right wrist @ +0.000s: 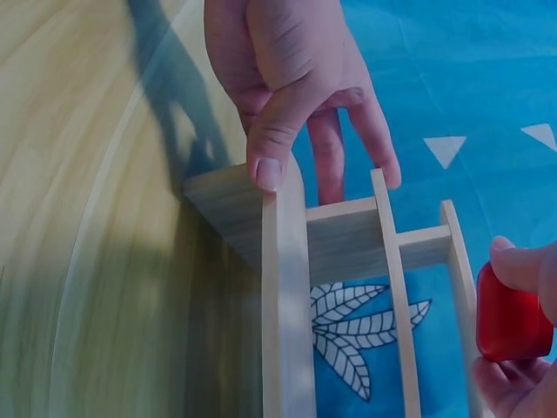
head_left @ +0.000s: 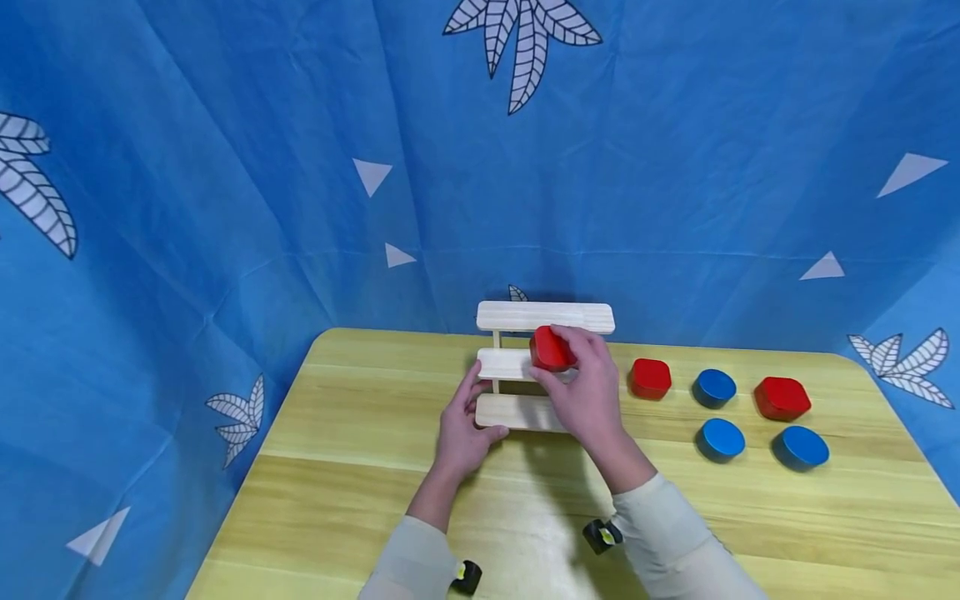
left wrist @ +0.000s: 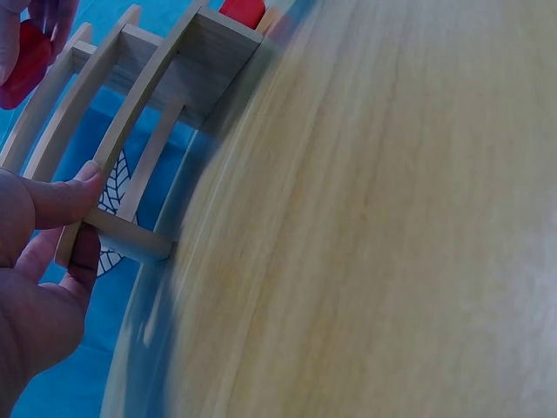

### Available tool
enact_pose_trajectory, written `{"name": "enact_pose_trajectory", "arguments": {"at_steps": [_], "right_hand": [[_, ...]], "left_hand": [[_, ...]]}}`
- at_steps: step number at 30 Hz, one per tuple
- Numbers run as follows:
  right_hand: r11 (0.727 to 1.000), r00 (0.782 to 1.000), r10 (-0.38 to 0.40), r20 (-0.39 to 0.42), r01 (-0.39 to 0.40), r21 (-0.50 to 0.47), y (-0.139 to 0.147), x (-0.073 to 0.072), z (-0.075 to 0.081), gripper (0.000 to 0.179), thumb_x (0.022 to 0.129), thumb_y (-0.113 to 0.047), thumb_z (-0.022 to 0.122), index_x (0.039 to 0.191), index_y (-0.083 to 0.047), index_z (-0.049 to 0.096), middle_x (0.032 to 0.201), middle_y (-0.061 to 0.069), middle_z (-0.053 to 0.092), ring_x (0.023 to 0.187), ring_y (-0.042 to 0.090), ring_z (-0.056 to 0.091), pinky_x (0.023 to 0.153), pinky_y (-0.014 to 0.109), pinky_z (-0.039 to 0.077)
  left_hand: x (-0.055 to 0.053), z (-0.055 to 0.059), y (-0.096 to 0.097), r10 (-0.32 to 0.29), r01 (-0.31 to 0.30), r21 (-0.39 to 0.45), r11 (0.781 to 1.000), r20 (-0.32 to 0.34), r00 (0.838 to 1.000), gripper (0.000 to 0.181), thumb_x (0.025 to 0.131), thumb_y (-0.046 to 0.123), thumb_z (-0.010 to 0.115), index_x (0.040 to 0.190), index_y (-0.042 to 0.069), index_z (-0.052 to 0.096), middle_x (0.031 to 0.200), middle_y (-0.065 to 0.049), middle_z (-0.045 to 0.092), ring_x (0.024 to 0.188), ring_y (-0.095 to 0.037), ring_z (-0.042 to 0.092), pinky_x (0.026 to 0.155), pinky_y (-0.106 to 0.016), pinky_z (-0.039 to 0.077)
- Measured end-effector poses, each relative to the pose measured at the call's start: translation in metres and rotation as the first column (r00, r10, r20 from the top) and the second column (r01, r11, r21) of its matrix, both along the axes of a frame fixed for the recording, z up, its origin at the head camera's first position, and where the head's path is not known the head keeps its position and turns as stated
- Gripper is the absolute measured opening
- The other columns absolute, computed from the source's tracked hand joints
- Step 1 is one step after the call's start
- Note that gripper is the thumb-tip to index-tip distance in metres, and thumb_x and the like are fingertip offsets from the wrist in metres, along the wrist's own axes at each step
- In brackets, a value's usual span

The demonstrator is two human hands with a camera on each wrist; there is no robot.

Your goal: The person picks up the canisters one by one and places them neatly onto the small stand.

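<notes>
A small three-tier wooden shelf (head_left: 536, 315) stands near the table's back edge. My left hand (head_left: 461, 433) grips its left end, the thumb (left wrist: 65, 198) on the lowest board and other fingers reaching up to the middle one. My right hand (head_left: 592, 400) pinches a red rounded-square block (head_left: 547, 350) between thumb and fingers. In the head view that block overlaps the middle board (head_left: 504, 364); in the right wrist view the block (right wrist: 509, 318) is beside the edge of the farthest board. The right hand hides the right ends of the lower two boards.
Right of the shelf lie two more red rounded-square blocks, one nearer (head_left: 650, 379) and one farther right (head_left: 782, 398). Among them are three blue round pieces (head_left: 714, 388). A blue patterned cloth (head_left: 480, 167) hangs right behind the wooden table (head_left: 360, 467).
</notes>
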State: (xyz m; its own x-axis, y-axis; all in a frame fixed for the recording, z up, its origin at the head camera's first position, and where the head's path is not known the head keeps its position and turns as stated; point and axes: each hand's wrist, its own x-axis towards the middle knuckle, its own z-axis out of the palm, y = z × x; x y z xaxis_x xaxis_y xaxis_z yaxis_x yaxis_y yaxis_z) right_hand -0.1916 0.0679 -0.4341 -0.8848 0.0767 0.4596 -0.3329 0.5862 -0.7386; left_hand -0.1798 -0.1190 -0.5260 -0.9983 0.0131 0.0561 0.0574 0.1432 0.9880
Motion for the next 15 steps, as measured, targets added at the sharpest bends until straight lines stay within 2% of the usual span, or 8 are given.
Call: {"name": "enact_pose_trajectory", "arguments": {"at_steps": [6, 15], "right_hand": [[1.0, 1.0, 0.002, -0.009, -0.002, -0.006, -0.0051, -0.0028, 0.0022, 0.066, 0.071, -0.011, 0.092, 0.13, -0.008, 0.064, 0.129, 0.016, 0.056, 0.114, 0.033, 0.054, 0.084, 0.048, 0.056], [1.0, 1.0, -0.002, 0.0, 0.002, -0.006, -0.0085, -0.0079, 0.0027, 0.066, 0.072, -0.013, 0.092, 0.132, -0.009, 0.064, 0.13, 0.016, 0.055, 0.114, 0.032, 0.054, 0.084, 0.047, 0.056]], "left_hand": [[0.0, 0.001, -0.0005, 0.005, -0.005, 0.0, 1.0, 0.014, 1.0, 0.118, 0.068, -0.023, 0.079, 0.153, 0.045, 0.033, 0.14, -0.003, 0.054, 0.124, -0.026, 0.054, 0.088, -0.03, 0.055], [0.001, 0.0019, -0.0008, -0.003, 0.003, 0.046, 0.999, 0.008, 1.0, 0.118, 0.067, -0.025, 0.078, 0.155, 0.04, 0.034, 0.14, -0.007, 0.054, 0.124, -0.029, 0.053, 0.089, -0.031, 0.055]]}}
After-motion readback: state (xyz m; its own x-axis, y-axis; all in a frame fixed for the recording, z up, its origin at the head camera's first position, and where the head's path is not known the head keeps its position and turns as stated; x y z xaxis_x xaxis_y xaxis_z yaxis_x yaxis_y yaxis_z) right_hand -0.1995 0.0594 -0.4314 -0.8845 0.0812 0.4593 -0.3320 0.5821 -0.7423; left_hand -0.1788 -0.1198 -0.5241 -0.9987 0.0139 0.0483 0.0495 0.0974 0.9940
